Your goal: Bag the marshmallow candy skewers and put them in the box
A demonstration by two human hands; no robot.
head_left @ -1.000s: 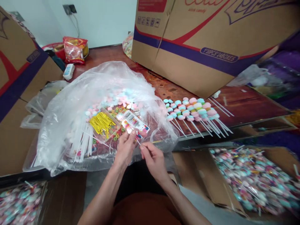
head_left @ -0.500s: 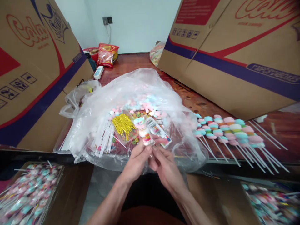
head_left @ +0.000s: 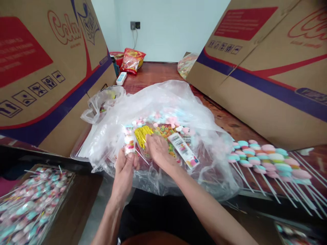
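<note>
The left hand (head_left: 125,166) pinches a bagged candy skewer (head_left: 129,143) upright, just left of the yellow twist ties (head_left: 143,135), which run lengthwise away from the person, while the nearer right hand (head_left: 158,149) rests loosely curled fingers beside them.

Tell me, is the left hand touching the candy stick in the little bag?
Touching. The head view shows the left hand with its fingers closed round the lower end of the wrapped candy stick, holding it upright, with no gap between them.
</note>
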